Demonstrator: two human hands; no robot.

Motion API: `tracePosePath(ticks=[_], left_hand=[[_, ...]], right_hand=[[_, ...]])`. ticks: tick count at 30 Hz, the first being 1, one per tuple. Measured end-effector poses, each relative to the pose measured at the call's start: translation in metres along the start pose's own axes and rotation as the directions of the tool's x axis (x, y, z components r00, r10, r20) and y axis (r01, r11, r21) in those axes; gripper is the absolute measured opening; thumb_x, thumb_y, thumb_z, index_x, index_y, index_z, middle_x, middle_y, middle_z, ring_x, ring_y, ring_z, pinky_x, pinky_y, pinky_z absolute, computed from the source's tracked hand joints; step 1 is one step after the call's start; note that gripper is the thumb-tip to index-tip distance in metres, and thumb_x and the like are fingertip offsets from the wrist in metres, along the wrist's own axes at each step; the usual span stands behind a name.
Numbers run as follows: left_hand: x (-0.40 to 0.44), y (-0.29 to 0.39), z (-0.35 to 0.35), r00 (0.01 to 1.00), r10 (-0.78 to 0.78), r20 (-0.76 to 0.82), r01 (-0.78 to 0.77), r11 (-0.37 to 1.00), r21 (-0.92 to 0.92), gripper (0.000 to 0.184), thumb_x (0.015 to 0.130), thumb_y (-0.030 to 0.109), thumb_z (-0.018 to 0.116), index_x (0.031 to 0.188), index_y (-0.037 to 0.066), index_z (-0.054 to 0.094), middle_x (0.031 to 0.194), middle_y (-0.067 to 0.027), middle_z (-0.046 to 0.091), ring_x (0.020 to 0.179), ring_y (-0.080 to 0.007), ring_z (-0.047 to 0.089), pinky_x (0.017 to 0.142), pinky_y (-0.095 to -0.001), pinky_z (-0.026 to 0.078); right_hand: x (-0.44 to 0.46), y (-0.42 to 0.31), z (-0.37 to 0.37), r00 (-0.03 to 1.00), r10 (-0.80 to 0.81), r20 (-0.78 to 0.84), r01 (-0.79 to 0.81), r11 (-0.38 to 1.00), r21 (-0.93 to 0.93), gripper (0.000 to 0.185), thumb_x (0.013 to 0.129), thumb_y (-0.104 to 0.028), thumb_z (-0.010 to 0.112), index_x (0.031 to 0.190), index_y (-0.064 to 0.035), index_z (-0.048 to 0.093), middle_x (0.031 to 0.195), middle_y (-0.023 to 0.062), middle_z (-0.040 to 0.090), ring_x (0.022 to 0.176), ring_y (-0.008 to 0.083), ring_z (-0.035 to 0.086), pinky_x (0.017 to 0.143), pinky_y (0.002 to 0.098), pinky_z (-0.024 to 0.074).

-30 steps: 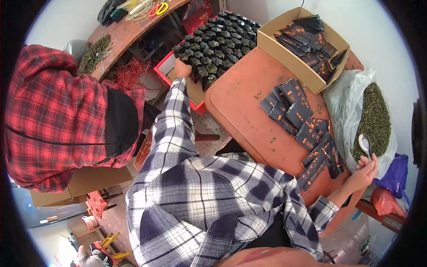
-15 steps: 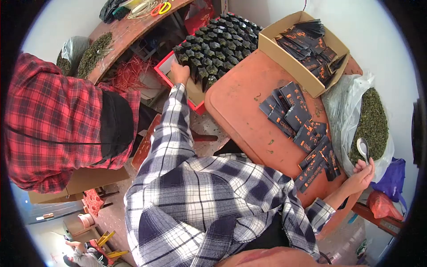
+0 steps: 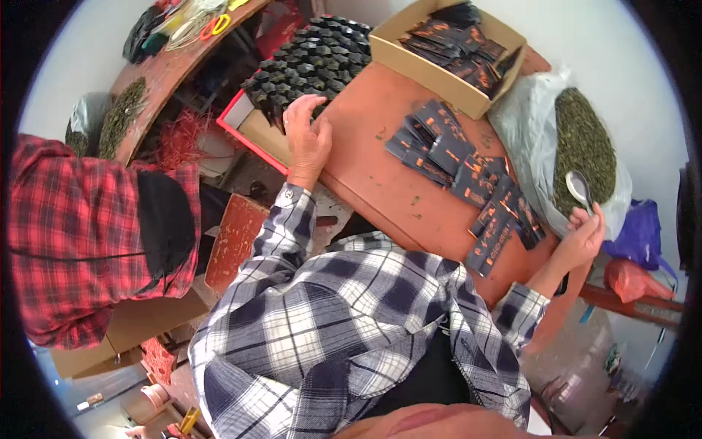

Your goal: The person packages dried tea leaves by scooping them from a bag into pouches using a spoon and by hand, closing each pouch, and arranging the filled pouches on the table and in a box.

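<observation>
My left hand (image 3: 308,139) is raised at the near corner of the red box (image 3: 254,148), beside the table edge. Its fingers are apart and hold nothing that I can see. Rows of black packets (image 3: 311,62), their tops open over dark green leaf, stand in that box. My right hand (image 3: 585,233) grips a metal spoon (image 3: 578,187) by its handle. The spoon's bowl lies over the dried green leaf (image 3: 585,139) in a clear plastic bag (image 3: 523,139). Flat black packets with orange print (image 3: 475,179) are spread on the orange-brown table (image 3: 380,197).
A cardboard box (image 3: 431,79) of flat black packets stands at the table's back. At left sits a person in a red plaid shirt (image 3: 80,241). Behind is another table (image 3: 175,66) with scissors (image 3: 216,27) and leaf. Purple (image 3: 638,233) and red (image 3: 629,280) bags lie at right.
My left hand has left the packets in the red box and come back toward the table edge, fingers spreading. My right hand still holds the spoon. The camera view has shifted.
</observation>
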State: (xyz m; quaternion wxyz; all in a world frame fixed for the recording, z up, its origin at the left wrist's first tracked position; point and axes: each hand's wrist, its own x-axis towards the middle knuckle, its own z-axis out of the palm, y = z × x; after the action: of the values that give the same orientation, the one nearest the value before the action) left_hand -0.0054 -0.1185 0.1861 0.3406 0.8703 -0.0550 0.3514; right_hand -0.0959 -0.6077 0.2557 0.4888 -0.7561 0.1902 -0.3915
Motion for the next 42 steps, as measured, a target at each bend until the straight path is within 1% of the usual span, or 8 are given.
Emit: tracePosePath(ticks=[2, 6, 16, 22, 28, 31, 37, 42], left_hand=[[0.001, 0.010, 0.004, 0.995, 0.078, 0.063, -0.077, 0.997, -0.016, 0.032, 0.079, -0.001, 0.063, 0.110, 0.008, 0.062, 0.113, -0.0121, 0.061, 0.109, -0.0284, 0.056, 0.082, -0.0340, 0.052], [-0.007, 0.050, 0.011, 0.942, -0.129, 0.309, 0.203, 0.954, -0.221, 0.033, 0.080, 0.004, 0.067, 0.112, 0.010, 0.063, 0.113, -0.0088, 0.062, 0.107, -0.0263, 0.059, 0.084, -0.0371, 0.051], [0.052, 0.082, 0.059, 0.693, 0.222, 0.686, 0.008, 0.949, -0.315, 0.071, 0.078, 0.017, 0.078, 0.139, 0.000, 0.045, 0.141, -0.0169, 0.049, 0.133, -0.0283, 0.047, 0.106, -0.0399, 0.043], [0.054, 0.066, 0.098, 0.474, 0.145, 0.868, 0.279, 0.911, -0.304, 0.068, 0.079, 0.012, 0.078, 0.137, -0.002, 0.046, 0.136, -0.0151, 0.053, 0.128, -0.0232, 0.050, 0.106, -0.0332, 0.040], [0.049, 0.078, 0.095, 0.544, 0.156, 0.824, 0.445, 0.780, -0.441, 0.064, 0.072, 0.017, 0.084, 0.125, 0.002, 0.052, 0.128, -0.0133, 0.060, 0.118, -0.0228, 0.057, 0.105, -0.0340, 0.042], [0.050, 0.082, 0.093, 0.670, 0.191, 0.717, 0.228, 0.867, -0.444, 0.061, 0.072, 0.013, 0.083, 0.122, 0.002, 0.050, 0.133, -0.0128, 0.056, 0.122, -0.0215, 0.053, 0.108, -0.0338, 0.039], [0.054, 0.100, 0.087, 0.686, 0.120, 0.718, 0.510, 0.625, -0.591, 0.051, 0.080, 0.003, 0.072, 0.122, 0.003, 0.044, 0.129, -0.0121, 0.053, 0.116, -0.0189, 0.055, 0.100, -0.0320, 0.045], [0.058, 0.146, 0.079, 0.759, 0.140, 0.636, 0.502, 0.497, -0.708, 0.054, 0.078, 0.000, 0.071, 0.124, 0.004, 0.043, 0.121, -0.0094, 0.054, 0.113, -0.0169, 0.055, 0.094, -0.0335, 0.050]], right_hand=[[-0.002, -0.004, 0.003, 1.000, 0.001, -0.013, -0.001, 1.000, 0.001, 0.030, 0.104, -0.022, 0.046, 0.122, -0.0019, 0.060, 0.081, 0.0048, 0.069, 0.067, 0.0068, 0.056, 0.059, 0.0193, 0.0436], [-0.002, 0.002, 0.001, 1.000, -0.001, 0.022, -0.002, 0.989, 0.151, 0.029, 0.104, -0.019, 0.046, 0.121, 0.0006, 0.059, 0.081, 0.0053, 0.068, 0.067, 0.0061, 0.056, 0.058, 0.0190, 0.0432], [-0.005, -0.002, 0.005, 0.997, -0.070, 0.014, 0.069, 0.995, 0.069, 0.028, 0.104, -0.020, 0.046, 0.115, -0.0003, 0.063, 0.078, 0.0041, 0.070, 0.065, 0.0054, 0.057, 0.057, 0.0189, 0.0448], [-0.007, 0.000, 0.007, 0.998, -0.054, 0.026, 0.053, 0.998, 0.037, 0.027, 0.103, -0.019, 0.046, 0.114, -0.0022, 0.064, 0.078, 0.0033, 0.071, 0.065, 0.0050, 0.057, 0.058, 0.0198, 0.0459], [-0.008, -0.003, 0.008, 0.997, -0.077, 0.028, 0.077, 0.997, 0.000, 0.027, 0.103, -0.019, 0.047, 0.114, -0.0025, 0.065, 0.077, 0.0036, 0.071, 0.066, 0.0054, 0.058, 0.060, 0.0207, 0.0473], [-0.008, -0.001, 0.008, 0.996, -0.087, 0.022, 0.087, 0.996, 0.003, 0.027, 0.102, -0.018, 0.047, 0.114, -0.0023, 0.065, 0.077, 0.0038, 0.071, 0.066, 0.0057, 0.059, 0.061, 0.0216, 0.0485], [-0.009, -0.001, 0.008, 0.996, -0.083, 0.016, 0.083, 0.997, 0.001, 0.026, 0.102, -0.017, 0.047, 0.114, -0.0019, 0.065, 0.076, 0.0040, 0.071, 0.066, 0.0059, 0.060, 0.063, 0.0224, 0.0498], [-0.009, -0.005, 0.008, 0.997, -0.081, -0.017, 0.081, 0.997, 0.014, 0.026, 0.102, -0.015, 0.047, 0.114, -0.0007, 0.065, 0.076, 0.0041, 0.070, 0.067, 0.0063, 0.060, 0.064, 0.0227, 0.0508]])
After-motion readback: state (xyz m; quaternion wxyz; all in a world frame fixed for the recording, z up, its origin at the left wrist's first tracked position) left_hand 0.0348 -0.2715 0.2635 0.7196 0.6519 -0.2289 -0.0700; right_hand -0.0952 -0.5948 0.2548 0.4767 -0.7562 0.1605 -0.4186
